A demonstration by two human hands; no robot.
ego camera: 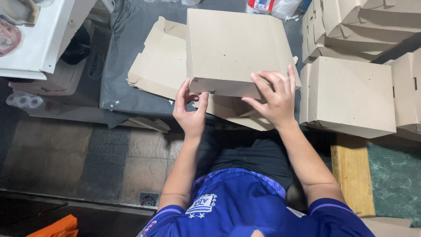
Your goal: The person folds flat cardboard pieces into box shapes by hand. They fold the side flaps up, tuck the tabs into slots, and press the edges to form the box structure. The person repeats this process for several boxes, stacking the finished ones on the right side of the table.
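Observation:
A folded brown cardboard box (232, 48) rests on a stack of flat, unfolded cardboard blanks (160, 61) over a dark grey cloth-covered table (127, 35). My right hand (274, 98) presses on the box's near right corner, fingers spread over the lid and front edge. My left hand (189, 109) is at the near left corner, fingers curled against the front wall and thumb beneath. Both hands grip the box's front edge.
Several finished cardboard boxes (351, 94) are stacked to the right, with more behind them (351, 22). A white appliance (39, 39) stands at the left. A yellow wooden board (351, 175) lies at the lower right. Tiled floor (66, 153) and a floor drain (149, 199) lie below.

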